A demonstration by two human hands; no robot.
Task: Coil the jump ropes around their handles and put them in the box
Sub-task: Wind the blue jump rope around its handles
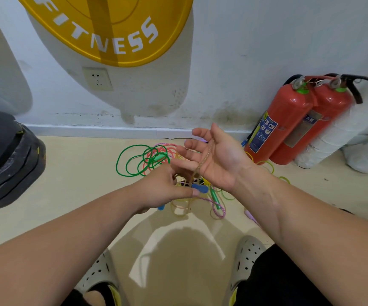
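Note:
A tangle of jump ropes lies on the floor near the wall: a green rope in loops at the left, pink and yellow ropes mixed in behind my hands. My left hand grips blue handles, thumb pressed on one of them. My right hand is held palm up with fingers spread, and a thin braided rope runs across its palm down to the handles. A green handle and a pink braided rope lie just below my hands. No box is in view.
Two red fire extinguishers lean against the wall at the right, beside white wrapped bundles. A dark grey machine base stands at the left. My feet in grey perforated clogs are at the bottom.

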